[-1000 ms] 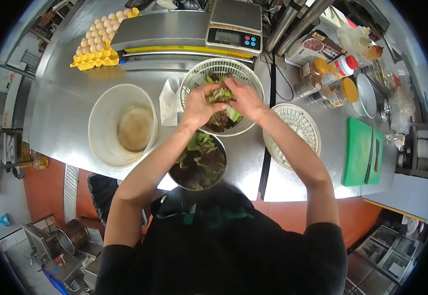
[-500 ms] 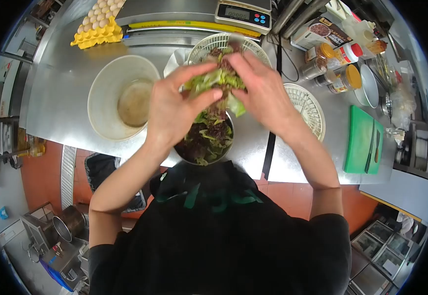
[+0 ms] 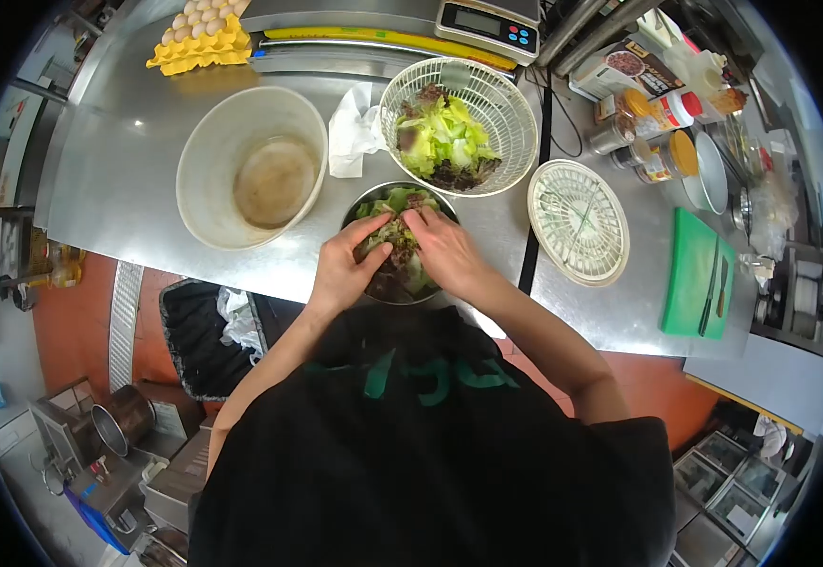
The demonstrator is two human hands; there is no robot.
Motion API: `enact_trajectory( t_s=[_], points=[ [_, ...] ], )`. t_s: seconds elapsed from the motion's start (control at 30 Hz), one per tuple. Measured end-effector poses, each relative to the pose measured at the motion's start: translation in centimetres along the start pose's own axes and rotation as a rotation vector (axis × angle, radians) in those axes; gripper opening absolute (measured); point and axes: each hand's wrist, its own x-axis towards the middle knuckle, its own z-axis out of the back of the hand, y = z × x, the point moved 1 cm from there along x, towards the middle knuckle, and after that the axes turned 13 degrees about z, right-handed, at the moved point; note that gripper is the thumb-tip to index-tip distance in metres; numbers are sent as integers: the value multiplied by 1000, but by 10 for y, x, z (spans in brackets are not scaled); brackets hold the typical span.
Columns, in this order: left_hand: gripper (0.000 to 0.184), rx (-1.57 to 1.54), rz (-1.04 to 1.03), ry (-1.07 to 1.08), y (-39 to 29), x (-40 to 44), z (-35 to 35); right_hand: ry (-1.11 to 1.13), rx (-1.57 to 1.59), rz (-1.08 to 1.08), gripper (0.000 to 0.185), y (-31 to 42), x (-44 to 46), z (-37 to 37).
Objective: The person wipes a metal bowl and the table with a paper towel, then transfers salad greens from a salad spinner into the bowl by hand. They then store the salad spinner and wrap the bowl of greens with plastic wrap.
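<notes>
Just in front of my apron is a round metal bowl point(image 3: 353, 201) filled with green and dark red lettuce leaves point(image 3: 400, 201). My left hand point(image 3: 347, 267) reaches over the bowl's left side, its fingers curled onto the leaves. From the right, my right hand point(image 3: 446, 253) bends its fingers into the same leaves, close to the left fingertips. Both hands grip lettuce, though the undersides of the fingers are hidden. Behind the bowl stands a white slotted basket point(image 3: 513, 109) with more lettuce point(image 3: 449, 135) at its left and bottom.
A large pale tub point(image 3: 205, 142) with a stained bottom stands left, beside a crumpled white paper point(image 3: 353, 128). Right of the basket lies a slotted white lid point(image 3: 577, 222). Farther right are a green cutting board point(image 3: 690, 255) with knives and several jars point(image 3: 671, 154). A scale point(image 3: 489, 24) sits behind.
Both hands have come down from above the basket's front edge to the metal bowl, bringing lettuce with them. The view has shifted slightly, and the basket's contents now show.
</notes>
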Motion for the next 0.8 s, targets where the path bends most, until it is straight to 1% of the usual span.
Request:
enact_trajectory(
  t_s=[0.03, 0.1, 0.13, 0.2, 0.23, 0.3, 0.33, 0.37, 0.4, 0.43, 0.47, 0.5, 0.53, 0.57, 0.6, 0.63, 0.7, 0.73, 0.8],
  points=[
    [40, 0, -5, 5, -4, -1, 1, -4, -4, -4, 49, -4, 3, -1],
    [46, 406, -311, -135, -18, -12, 6, 71, -19, -57, 39, -6, 8, -4],
    [46, 413, -309, -133, -24, -17, 9, 68, -12, -57, 39, -6, 8, -5],
    [50, 504, -346, -126, -32, -23, 14, 89, -6, -80, 49, -8, 9, -2],
    [57, 505, -334, -120, -30, -22, 15, 87, -4, -79, 49, -3, 10, 9],
    [61, 512, -355, -103, -30, -21, 17, 175, 103, -93, 63, 10, 8, 35],
    [64, 517, -376, -87, -31, -19, 17, 177, 102, -96, 63, 13, 5, 44],
    [64, 515, -375, -86, -33, -17, 17, 258, 101, -82, 70, 15, 3, 51],
    [74, 529, -381, -35, -34, -13, 16, 338, 98, -65, 76, 17, 0, 56],
    [84, 543, -386, 14, -35, -11, 15, 339, 97, -63, 76, 20, -3, 60],
    [84, 542, -388, 9, -35, -9, 13, 325, 27, -37, 79, 23, -7, 63],
    [92, 543, -379, 43, -33, -7, 11, 311, -43, -10, 82, 25, -9, 66],
    [100, 543, -369, 79, -30, -5, 9, 311, -46, -6, 82, 25, -11, 67],
    [107, 564, -372, 87, -25, -3, 6, 248, -49, 18, 85, 26, -13, 69],
    [107, 564, -372, 87, -26, -2, 6, 186, -52, 40, 88, 26, -14, 69],
    [109, 571, -375, 89, -27, -2, 5, 185, -51, 38, 88, 24, -14, 68],
    [110, 579, -381, 98, -27, 1, 3, 191, 48, 32, 96, 20, -11, 59],
    [113, 609, -374, 112, -25, 2, 2, 189, 49, 30, 96, 18, -11, 54],
    [116, 641, -365, 127, -20, 3, 0, 203, 72, 82, 99, 15, -12, 37]
  ],
)
